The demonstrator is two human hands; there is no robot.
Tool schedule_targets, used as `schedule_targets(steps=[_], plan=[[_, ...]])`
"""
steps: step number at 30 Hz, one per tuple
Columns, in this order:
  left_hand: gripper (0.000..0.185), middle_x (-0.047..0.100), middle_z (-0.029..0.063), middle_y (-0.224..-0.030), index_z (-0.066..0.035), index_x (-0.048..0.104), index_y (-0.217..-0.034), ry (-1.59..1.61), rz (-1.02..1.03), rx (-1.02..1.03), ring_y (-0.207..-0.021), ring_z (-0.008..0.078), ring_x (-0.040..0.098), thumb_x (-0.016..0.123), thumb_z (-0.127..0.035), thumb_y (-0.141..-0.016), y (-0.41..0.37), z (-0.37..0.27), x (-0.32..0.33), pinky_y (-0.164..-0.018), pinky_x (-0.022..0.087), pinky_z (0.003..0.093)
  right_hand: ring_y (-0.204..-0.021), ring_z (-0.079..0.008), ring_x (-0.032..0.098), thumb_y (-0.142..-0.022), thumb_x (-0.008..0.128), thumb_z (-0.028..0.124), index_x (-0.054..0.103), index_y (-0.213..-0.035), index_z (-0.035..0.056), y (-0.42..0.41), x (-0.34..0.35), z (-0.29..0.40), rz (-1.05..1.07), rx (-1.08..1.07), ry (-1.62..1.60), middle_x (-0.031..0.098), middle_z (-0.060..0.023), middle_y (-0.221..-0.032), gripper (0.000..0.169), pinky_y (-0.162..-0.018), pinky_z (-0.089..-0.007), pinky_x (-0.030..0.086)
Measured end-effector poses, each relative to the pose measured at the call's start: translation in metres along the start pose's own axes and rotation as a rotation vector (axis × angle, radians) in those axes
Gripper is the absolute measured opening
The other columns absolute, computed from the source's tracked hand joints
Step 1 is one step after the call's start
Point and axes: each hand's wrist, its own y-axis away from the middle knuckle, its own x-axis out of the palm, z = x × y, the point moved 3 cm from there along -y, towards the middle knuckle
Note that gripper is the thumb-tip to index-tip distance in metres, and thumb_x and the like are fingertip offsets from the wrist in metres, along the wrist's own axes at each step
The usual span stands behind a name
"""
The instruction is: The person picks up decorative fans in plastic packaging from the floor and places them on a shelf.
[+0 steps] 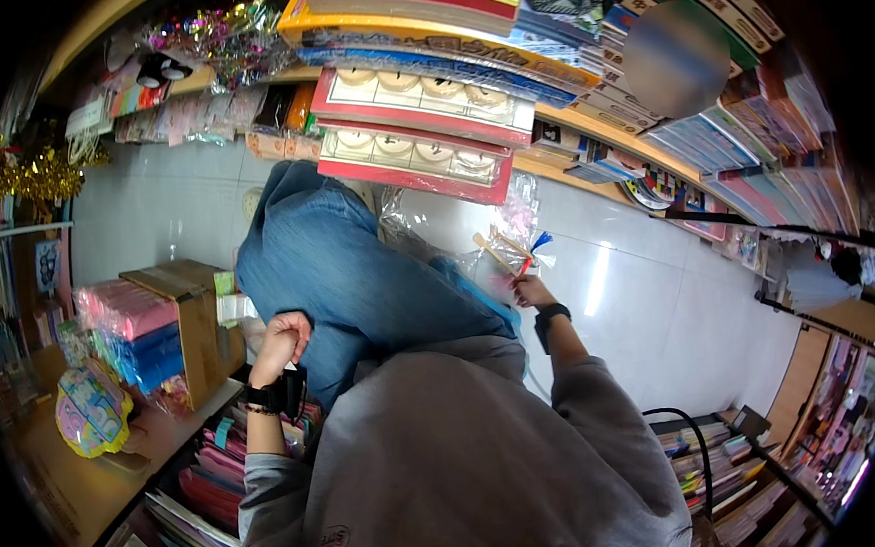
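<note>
My right hand (532, 290), low over the floor on my right, is closed around thin wooden sticks (495, 252). One stick has a wider, rounded end. Red and blue tassels (541, 241) stick out beside them; their exact kind is too small to tell. Just beyond lies a clear plastic bag (424, 233), with a pinkish clear packet (519, 201) near the sticks. By my denim-covered thigh, my left hand (283, 347) is loosely curled, and nothing shows in its fingers. Its palm side is hidden.
Stacked, shrink-wrapped boxed board games (416, 166) jut from the shelf before me. Books (737, 142) fill the right shelf. A cardboard box (207, 318) and wrapped pink and blue packs (136, 322) stand at my left. Folders (210, 483) fill a rack behind. Tiled floor (633, 276) runs right.
</note>
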Motion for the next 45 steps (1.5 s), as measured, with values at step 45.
schedule_targets(steps=[45], plan=[[0.029, 0.054, 0.0201, -0.050, 0.005, 0.054, -0.073, 0.437, -0.472, -0.054, -0.025, 0.0156, 0.040, 0.027, 0.000, -0.064, 0.039, 0.033, -0.019, -0.026, 0.024, 0.0214, -0.086, -0.0254, 0.059, -0.062, 0.072, 0.026, 0.056, -0.104, -0.0089, -0.149, 0.047, -0.015, -0.169, -0.102, 0.540, 0.061, -0.0198, -0.095, 0.058, -0.075, -0.0320, 0.046]])
